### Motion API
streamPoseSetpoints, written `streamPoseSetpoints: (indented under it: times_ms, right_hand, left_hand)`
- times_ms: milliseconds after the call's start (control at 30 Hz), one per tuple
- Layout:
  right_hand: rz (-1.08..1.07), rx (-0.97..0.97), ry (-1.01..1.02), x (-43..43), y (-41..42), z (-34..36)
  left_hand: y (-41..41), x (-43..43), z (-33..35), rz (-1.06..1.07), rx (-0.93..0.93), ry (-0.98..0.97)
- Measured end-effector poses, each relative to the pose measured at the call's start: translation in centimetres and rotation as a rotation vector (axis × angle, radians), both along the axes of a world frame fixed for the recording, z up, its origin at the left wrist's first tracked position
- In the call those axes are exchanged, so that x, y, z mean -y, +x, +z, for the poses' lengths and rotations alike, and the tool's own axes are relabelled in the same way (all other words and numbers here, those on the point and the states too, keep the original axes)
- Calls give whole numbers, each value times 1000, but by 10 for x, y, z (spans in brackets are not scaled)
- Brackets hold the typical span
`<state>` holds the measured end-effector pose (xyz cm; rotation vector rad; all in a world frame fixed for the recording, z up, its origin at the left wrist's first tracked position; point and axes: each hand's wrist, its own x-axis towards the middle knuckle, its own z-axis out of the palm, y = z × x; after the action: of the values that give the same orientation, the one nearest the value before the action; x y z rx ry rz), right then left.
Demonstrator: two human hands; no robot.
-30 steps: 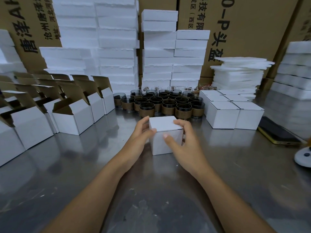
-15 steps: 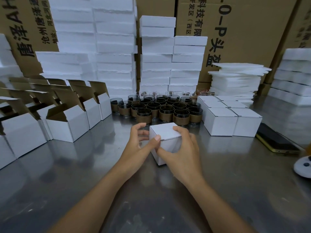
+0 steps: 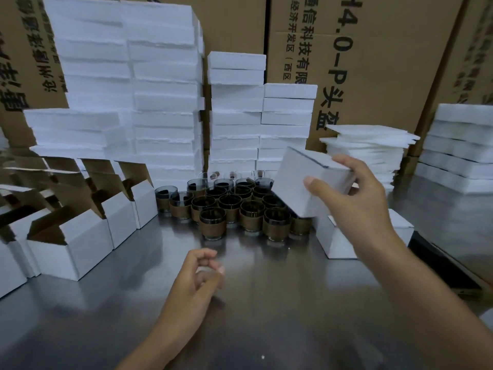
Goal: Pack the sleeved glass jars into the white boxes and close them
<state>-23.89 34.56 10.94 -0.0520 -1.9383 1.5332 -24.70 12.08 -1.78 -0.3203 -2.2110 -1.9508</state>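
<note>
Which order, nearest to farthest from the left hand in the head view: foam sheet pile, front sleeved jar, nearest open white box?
1. front sleeved jar, just beyond the left hand.
2. nearest open white box, to the left.
3. foam sheet pile, far back on the right.

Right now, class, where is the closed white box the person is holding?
Head view, right of centre: the right hand grips the closed white box, tilted, above the sleeved jars and the shut boxes on the table.
</note>
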Motion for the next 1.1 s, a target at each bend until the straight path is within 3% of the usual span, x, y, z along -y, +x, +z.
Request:
streamPoseSetpoints:
  times_ms: [233,400,567,700,833,1000,1100]
  right_hand:
    - [-159,100,-102,-78,-101,12]
    - [-359,155,35,-125,-147,-1]
    - [-426,217,142,-143,-179,-9]
    - [-434,223,279,-151,-193,-20]
    - [-395,255,321,-160,-194,-36]
    - [-405,355,415,-151,-185,-24]
    - [-428,277,566,-122,-168,-4]
  left_hand:
    - [-16,3,-11,85,9,180]
    - [-26,-6,-14,127,0,178]
    - [-25,-12,3,-37,175,421]
    - [-26,-3,-1,-138,310,494]
    - [-33,-1,-3,-159,338,420]
    - [-26,-5,-7,-41,38,154]
    - [-26,-7,-17,105,-32,85]
